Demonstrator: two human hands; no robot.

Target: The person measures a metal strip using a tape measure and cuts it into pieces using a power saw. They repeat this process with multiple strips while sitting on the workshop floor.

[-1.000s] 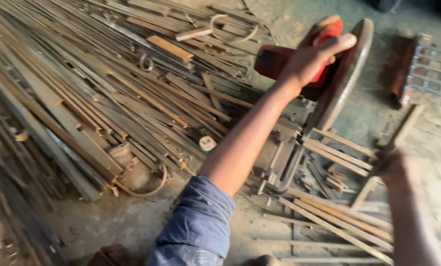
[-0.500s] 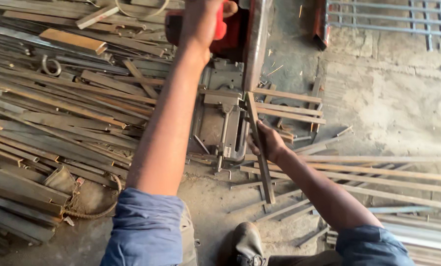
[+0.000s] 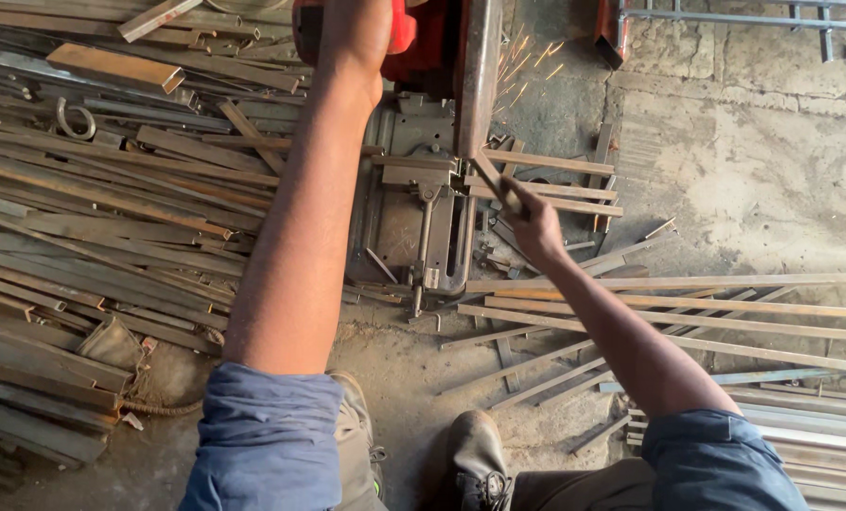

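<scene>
Right hand (image 3: pixel 534 225) grip clamped on metal strip (image 3: pixel 487 177) under saw blade (image 3: pixel 478 76); left hand (image 3: pixel 355 38), arm extended, clamped on red saw handle (image 3: pixel 402 28)

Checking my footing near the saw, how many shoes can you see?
2. One shoe is just right of the left sleeve at the bottom edge; the other shoe is at bottom centre, below the chop saw. Both are partly hidden.
</scene>
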